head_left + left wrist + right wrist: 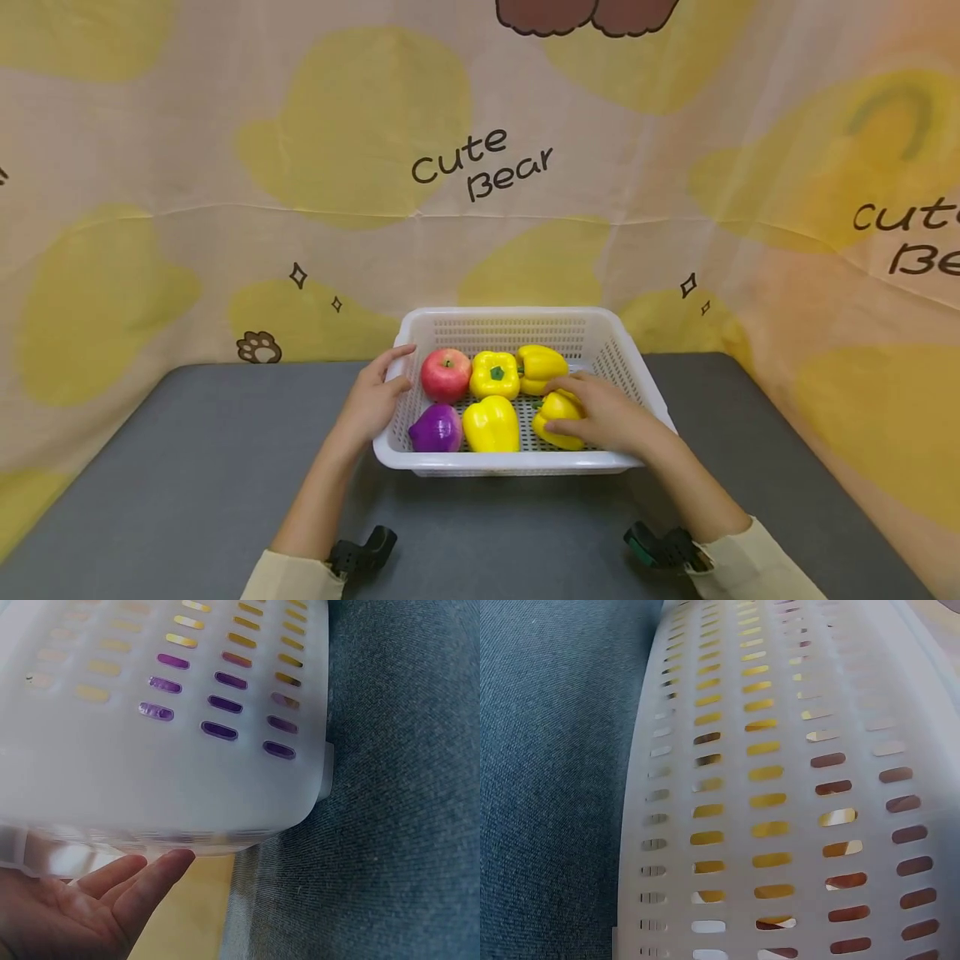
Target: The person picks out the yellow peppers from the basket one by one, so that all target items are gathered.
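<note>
Left hand point(373, 402) loose at basket point(487, 464), right hand point(609, 412) grasping pepper point(557, 410), other peppers point(491, 425), apple point(446, 377), purple vegetable point(437, 428) inside

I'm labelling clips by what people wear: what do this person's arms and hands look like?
The left hand and right hand are bare, with no gloves in sight. The left sleeve and right sleeve are plain cream. A bent black left camera and right camera sit by the sleeve ends; the right one shows some green. I see no cables.
</note>
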A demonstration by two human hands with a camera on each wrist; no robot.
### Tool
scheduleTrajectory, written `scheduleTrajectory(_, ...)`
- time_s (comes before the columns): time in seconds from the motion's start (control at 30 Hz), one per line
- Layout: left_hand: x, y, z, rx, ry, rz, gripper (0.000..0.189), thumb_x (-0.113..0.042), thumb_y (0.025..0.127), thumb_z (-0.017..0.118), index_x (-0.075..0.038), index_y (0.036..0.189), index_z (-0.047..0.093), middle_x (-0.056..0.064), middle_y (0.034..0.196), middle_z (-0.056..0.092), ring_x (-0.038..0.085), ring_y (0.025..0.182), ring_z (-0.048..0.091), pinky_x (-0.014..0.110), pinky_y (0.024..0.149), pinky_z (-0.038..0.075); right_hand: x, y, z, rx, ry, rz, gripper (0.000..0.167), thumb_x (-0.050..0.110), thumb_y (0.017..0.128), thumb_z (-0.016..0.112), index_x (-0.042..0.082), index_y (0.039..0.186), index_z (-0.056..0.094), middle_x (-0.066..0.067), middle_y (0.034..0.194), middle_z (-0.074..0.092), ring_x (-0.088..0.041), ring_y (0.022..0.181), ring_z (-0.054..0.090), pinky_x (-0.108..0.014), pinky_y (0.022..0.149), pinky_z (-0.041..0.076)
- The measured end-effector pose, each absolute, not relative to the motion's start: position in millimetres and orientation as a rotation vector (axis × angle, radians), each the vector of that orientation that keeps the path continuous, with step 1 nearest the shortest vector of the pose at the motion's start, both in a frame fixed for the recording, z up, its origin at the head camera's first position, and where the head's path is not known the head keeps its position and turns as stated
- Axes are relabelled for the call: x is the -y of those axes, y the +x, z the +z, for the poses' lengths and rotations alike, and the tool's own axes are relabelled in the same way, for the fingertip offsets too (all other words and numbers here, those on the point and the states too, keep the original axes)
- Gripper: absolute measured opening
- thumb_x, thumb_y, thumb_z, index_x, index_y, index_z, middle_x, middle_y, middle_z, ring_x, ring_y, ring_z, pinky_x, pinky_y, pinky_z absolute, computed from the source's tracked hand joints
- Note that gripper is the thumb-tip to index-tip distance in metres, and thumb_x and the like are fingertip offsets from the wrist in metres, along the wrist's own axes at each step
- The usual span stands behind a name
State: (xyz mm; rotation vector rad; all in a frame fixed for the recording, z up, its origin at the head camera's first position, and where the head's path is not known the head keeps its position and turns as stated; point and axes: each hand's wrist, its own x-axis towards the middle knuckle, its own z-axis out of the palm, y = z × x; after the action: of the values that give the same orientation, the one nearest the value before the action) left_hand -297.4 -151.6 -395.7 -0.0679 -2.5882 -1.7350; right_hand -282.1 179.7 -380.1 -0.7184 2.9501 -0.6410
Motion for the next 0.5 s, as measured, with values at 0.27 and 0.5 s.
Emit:
scheduleTrajectory(0.27,150.6,-297.4,-397.2,2.572,-0.053,-1.745,0.055,-0.005,0.097,0.047,-0.014,0.151,0.046,0.026,0.155,0.043,0.047,0.125,0.059,0.057,0.094,0.058,-183.4,-278.5,-381.5,-3.016,-0.755,-0.711,0.048,0.04,0.09,0.073,0.015,0.13,0.063,-0.013,0.131,0.063,-0.03,0.114,0.061,-0.054,0.099,0.051)
scheduleTrajectory(0.5,152.7,-298.2,-396.8,2.583,-0.062,-1.735,0.055,-0.005,0.096,0.047,-0.013,0.151,0.046,0.026,0.155,0.043,0.047,0.125,0.059,0.055,0.093,0.059,-182.6,-277.9,-379.9,-3.038,-0.766,-0.769,0.047,0.038,0.088,0.076,0.016,0.128,0.063,-0.01,0.133,0.064,-0.03,0.118,0.061,-0.053,0.102,0.051)
